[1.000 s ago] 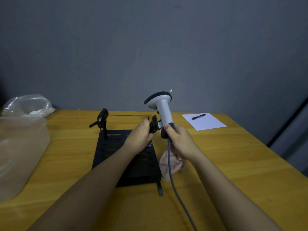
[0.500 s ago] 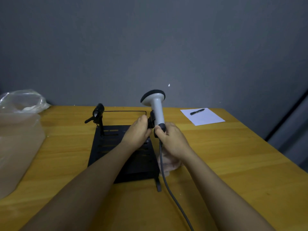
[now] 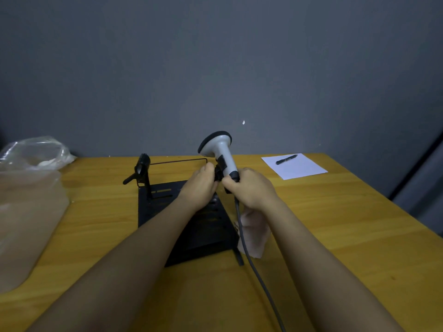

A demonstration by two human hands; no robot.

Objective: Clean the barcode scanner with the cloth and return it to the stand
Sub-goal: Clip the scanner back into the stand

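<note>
Dim, even light; soft shadows; wall darkens toward corners; wide-angle bending at edges; slight overall softness.

Both my bare forearms reach from the lower frame corners toward the centre. My left hand (image 3: 200, 185) curls its fingers at mid-frame, its grip closed on the black clamp (image 3: 219, 172). My right hand (image 3: 251, 189) sits just beside it, fingers wrapped around the white barcode scanner's handle (image 3: 226, 164).

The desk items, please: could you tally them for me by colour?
Black: 2, the stand and pen.
White: 2, the barcode scanner and paper sheet.
Pinkish: 1, the cloth.
Clear: 1, the plastic bag.
Total: 6.
</note>
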